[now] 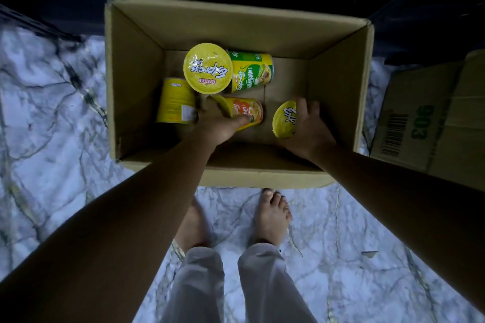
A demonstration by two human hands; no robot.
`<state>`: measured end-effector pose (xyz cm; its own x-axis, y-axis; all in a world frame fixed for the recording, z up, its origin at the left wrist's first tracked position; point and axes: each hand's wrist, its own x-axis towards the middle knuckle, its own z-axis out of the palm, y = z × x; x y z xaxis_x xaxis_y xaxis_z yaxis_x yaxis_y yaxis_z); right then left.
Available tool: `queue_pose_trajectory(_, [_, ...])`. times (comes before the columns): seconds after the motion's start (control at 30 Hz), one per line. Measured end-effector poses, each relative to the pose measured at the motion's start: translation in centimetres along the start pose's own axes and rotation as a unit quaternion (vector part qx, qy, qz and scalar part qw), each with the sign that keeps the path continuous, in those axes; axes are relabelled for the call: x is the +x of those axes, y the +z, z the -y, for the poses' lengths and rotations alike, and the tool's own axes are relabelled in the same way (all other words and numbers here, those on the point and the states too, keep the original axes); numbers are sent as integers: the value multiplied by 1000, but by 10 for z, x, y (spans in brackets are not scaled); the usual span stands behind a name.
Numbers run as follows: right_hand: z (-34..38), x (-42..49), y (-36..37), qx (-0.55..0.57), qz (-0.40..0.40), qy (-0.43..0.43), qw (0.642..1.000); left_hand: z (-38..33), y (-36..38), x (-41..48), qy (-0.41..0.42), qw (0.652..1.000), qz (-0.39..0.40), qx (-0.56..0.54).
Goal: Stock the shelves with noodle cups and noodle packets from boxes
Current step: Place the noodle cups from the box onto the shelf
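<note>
An open cardboard box (338,92) stands on the marble floor and holds several yellow noodle cups. My left hand (217,123) grips an orange-labelled cup (246,111) lying on its side near the box's front. My right hand (305,126) curls round the side of a yellow-lidded cup (283,119) at the front right. One upright cup (207,68) shows its yellow lid at the back. A green-labelled cup (252,72) lies beside it. Another yellow cup (174,101) lies against the left wall.
A second cardboard box (430,123) with a barcode and green print sits to the right. My bare feet (271,215) stand on the floor just in front of the open box. Dark shelving or furniture runs along the top of the view.
</note>
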<state>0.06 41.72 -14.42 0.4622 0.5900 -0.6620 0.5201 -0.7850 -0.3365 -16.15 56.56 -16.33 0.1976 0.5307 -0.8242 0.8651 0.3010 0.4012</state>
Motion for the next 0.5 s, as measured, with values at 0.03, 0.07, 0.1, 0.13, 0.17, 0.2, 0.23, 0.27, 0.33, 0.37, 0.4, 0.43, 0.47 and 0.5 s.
queue_pose_trajectory(0.03, [0,0,0,1,0,-2,1000,1,2,2,-3,1000,-2,8])
queue_pose_trajectory(0.07, [-1,0,-1,2,1,-5,1000,1,2,2,-13,1000,-5,8])
queue_pose_trajectory(0.1, [-1,0,-1,2,0,-7,1000,2,2,4,-29,1000,-4,-3])
queue_pose_trajectory(0.13, [-1,-1,-1,3,-3,-9,1000,2,2,4,-44,999,-1,-22])
queue_pose_trajectory(0.17, [-1,-1,-1,7,-9,-10,1000,3,1,4,-54,998,0,-41])
queue_pose_trajectory(0.2, [0,-2,-1,14,-16,-8,1000,4,0,4,-60,997,-3,-52])
queue_pose_trajectory(0.23, [2,-2,-1,23,-23,-6,999,4,-2,2,-58,997,-12,-57])
queue_pose_trajectory(0.27, [3,-2,-1,28,-27,-5,999,3,-3,0,-51,997,-29,-56])
queue_pose_trajectory(0.33, [5,-1,-1,27,-31,-17,999,2,-4,-5,-26,996,-80,-34])
queue_pose_trajectory(0.37, [5,0,-1,22,-31,-30,999,1,-4,-9,-17,994,-105,-10])
queue_pose_trajectory(0.4, [7,1,0,17,-30,-43,998,-1,-6,-15,-9,992,-124,14])
queue_pose_trajectory(0.43, [8,2,1,9,-27,-54,998,-2,-6,-18,-1,991,-132,23])
queue_pose_trajectory(0.47, [8,3,1,-2,-21,-60,998,-2,-5,-20,9,991,-128,21])
queue_pose_trajectory(0.5, [9,4,2,-15,-17,-64,998,-1,-5,-20,16,993,-119,16])
